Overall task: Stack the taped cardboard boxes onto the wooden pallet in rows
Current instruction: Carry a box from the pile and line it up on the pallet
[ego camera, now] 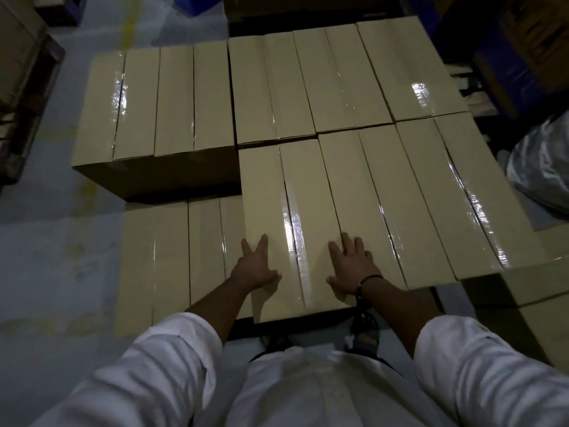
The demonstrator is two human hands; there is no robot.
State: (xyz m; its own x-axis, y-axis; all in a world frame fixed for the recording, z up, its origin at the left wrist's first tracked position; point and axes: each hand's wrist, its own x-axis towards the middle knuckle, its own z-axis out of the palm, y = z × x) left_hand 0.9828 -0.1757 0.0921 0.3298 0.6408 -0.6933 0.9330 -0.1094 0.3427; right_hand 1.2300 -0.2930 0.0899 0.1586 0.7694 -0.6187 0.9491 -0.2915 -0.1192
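I count 10 tan taped cardboard boxes [338,87] in a stack: 8 on the upper tier, 2 lower at front-left (more at far right, partly cut off). The nearest box [264,195] sits at the upper tier's front-left corner, touching its neighbour. 2 hands, the left hand [255,268] & right hand [352,268], lie flat on its lid, with fingers [262,243] straight and spread, gripping nothing.

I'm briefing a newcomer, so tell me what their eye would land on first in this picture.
First, the two bare hands, left hand and right hand, spread flat on the nearest cardboard box at centre bottom. Next, the rows of matching taped boxes filling the middle, clear tape glinting along their seams. At the right edge sits a shiny silver bundle.
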